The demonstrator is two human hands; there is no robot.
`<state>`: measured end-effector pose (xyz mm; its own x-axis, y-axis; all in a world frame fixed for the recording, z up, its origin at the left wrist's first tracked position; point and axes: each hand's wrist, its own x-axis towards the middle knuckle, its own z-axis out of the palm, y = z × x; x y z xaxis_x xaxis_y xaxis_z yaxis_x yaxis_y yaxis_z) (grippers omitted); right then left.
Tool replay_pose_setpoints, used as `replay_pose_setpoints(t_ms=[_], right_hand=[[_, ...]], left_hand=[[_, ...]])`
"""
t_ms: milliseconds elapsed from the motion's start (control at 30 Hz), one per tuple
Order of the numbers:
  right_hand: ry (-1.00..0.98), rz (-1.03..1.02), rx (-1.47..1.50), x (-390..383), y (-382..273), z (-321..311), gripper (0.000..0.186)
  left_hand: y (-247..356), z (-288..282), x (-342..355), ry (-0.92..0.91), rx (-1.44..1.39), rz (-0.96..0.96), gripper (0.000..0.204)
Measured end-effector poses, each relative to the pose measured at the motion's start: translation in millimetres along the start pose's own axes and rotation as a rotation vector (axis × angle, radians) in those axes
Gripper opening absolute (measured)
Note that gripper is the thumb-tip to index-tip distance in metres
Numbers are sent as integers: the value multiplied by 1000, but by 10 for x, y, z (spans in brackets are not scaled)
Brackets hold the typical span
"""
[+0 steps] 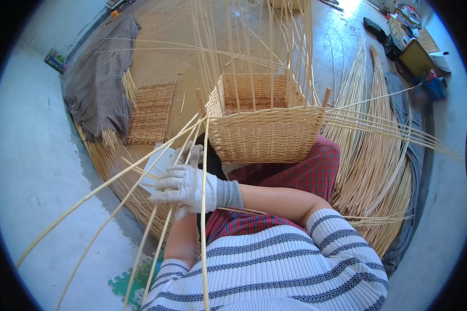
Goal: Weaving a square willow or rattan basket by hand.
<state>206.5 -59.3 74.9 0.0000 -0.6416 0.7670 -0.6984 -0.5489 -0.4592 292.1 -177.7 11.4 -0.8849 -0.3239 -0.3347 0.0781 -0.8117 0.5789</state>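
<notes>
Head view: we find the basket (267,136) in the upper centre of the frame, its woven front wall toward us and its lower right part against plaid cloth (321,163). Stakes (271,52) rise from its rim toward the top edge, and a short thick post (201,101) stands at its left corner.

At centre left we see the right hand (180,186) in a white glove with a grey cuff, its fingers nearly straight, close together and directed left. Beneath it lies the left hand (190,153), mostly hidden, with greyish gloved fingers showing just above the right glove. Rods (93,192) slope from the basket's left corner to the lower left; some pass beneath the gloves, though we cannot tell whether either hand grips them. One straight rod (204,243) crosses in front of the right glove and runs to the lower edge.

At upper left we note a woven panel (151,113) beside a grey cloth (99,83). Bundles of long canes (371,150) fill the right side of the frame, and a green mat (120,285) shows at lower left. We see a striped shirt (264,264) along the lower edge.
</notes>
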Motion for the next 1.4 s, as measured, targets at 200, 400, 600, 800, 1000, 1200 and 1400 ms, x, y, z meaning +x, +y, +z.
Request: replay_pose_setpoints(t_ms=[200,400,600,800,1000,1200,1400], right_hand=[[77,-34,-157,-201,-98,-57,70],[-288,132,-119,-246,-165,-48,43],[-296,431,-85,-476,-492,-689,40],[842,613,786,-1329,745,-1771,40],[880,773,554,-1755,1106,-1869,25],[678,1066,-101,-1628,783,-1932,14],[789,1077,-230,-1621,947,-1740,12]], left_hand=[[317,204,48,-72,561,131,41],[289,537,448,-194,1316,571,79],[-36,705,1078,-164,700,848,53],[1,380,933,-80,513,739,25],[-539,126,980,133,598,817,38],[-347,320,1626,-58,793,500,73],[-318,171,1876,-141,951,509,68]])
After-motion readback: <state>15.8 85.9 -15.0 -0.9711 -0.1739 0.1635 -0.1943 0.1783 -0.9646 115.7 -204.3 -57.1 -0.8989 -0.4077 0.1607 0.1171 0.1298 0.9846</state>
